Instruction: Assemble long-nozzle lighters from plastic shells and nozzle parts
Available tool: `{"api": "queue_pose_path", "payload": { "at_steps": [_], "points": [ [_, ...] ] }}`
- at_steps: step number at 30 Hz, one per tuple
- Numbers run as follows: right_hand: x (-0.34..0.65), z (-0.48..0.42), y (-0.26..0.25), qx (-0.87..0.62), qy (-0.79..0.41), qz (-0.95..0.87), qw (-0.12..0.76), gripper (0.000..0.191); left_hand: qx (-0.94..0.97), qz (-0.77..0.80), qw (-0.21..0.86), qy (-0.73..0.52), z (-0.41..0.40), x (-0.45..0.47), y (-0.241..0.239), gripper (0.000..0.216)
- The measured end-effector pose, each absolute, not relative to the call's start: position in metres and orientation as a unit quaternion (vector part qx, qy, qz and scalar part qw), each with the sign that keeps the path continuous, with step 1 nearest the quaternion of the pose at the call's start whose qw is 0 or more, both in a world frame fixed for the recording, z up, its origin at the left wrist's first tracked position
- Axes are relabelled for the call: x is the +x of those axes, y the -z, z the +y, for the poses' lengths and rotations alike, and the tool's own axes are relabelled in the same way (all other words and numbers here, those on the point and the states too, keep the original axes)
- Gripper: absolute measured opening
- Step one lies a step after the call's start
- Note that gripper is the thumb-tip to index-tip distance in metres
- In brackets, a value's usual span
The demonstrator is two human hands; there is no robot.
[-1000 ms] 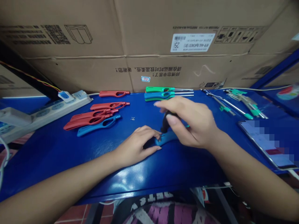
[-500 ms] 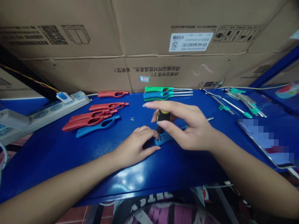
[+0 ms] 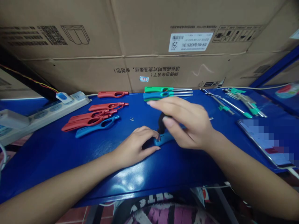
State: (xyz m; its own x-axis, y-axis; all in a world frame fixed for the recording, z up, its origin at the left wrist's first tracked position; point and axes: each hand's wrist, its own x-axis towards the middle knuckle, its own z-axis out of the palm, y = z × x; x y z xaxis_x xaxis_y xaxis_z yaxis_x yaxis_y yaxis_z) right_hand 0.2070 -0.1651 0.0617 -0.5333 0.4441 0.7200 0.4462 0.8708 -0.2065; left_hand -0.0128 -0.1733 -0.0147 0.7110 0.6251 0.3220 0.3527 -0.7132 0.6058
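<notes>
A blue plastic lighter body (image 3: pixel 163 138) lies on the blue table (image 3: pixel 70 152) in the middle. My left hand (image 3: pixel 135 147) presses down on its near end. A short black-handled screwdriver (image 3: pixel 161 123) stands upright with its tip on the lighter body, and my right hand (image 3: pixel 187 122) grips its handle from above, fingers wrapped over the top. The metal nozzle end of the lighter sticks out to the right behind my right hand.
Several red lighter shells and one blue one (image 3: pixel 95 119) lie at the left. Green and blue finished lighters (image 3: pixel 163 92) rest by the cardboard boxes (image 3: pixel 149 43). Metal tubes with green parts (image 3: pixel 235 101) sit far right, a phone (image 3: pixel 268 140) near right, a power strip (image 3: pixel 42 112) far left.
My right hand's fingers turned on the screwdriver handle, opening out to show its yellow band, then closing over the top again. The left hand stayed put.
</notes>
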Motion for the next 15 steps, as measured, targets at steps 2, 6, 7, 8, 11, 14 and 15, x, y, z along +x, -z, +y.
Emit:
{"api": "queue_pose_path", "payload": {
  "at_steps": [2,6,7,8,11,14,15],
  "points": [
    [0.2054,-0.1654,-0.0612,-0.243,-0.078,-0.877,0.407,0.04,0.887,0.279,0.266,-0.256,-0.1733,-0.0128,0.0142,0.022],
    [0.2049,-0.1651,-0.0619,-0.265,-0.009,-0.869,0.419,0.032,0.887,0.274,0.262,-0.265,-0.1732,-0.0129,0.0144,0.024],
    [0.2054,-0.1652,-0.0627,-0.278,0.005,-0.865,0.418,0.033,0.886,0.273,0.263,-0.267,-0.1731,-0.0129,0.0144,0.023],
    [0.2059,-0.1652,-0.0636,-0.288,-0.011,-0.864,0.413,0.033,0.885,0.272,0.267,-0.268,-0.173,-0.0129,0.0143,0.023],
    [0.208,-0.1644,-0.0657,-0.269,-0.172,-0.868,0.381,0.041,0.885,0.275,0.27,-0.261,-0.1728,-0.0128,0.0142,0.024],
    [0.2099,-0.1616,-0.0649,-0.24,-0.187,-0.87,0.389,0.035,0.888,0.274,0.258,-0.263,-0.1726,-0.013,0.0152,0.026],
    [0.2103,-0.1608,-0.0643,-0.246,-0.142,-0.87,0.404,0.033,0.888,0.274,0.255,-0.266,-0.1727,-0.0131,0.0155,0.027]
  ]
}}
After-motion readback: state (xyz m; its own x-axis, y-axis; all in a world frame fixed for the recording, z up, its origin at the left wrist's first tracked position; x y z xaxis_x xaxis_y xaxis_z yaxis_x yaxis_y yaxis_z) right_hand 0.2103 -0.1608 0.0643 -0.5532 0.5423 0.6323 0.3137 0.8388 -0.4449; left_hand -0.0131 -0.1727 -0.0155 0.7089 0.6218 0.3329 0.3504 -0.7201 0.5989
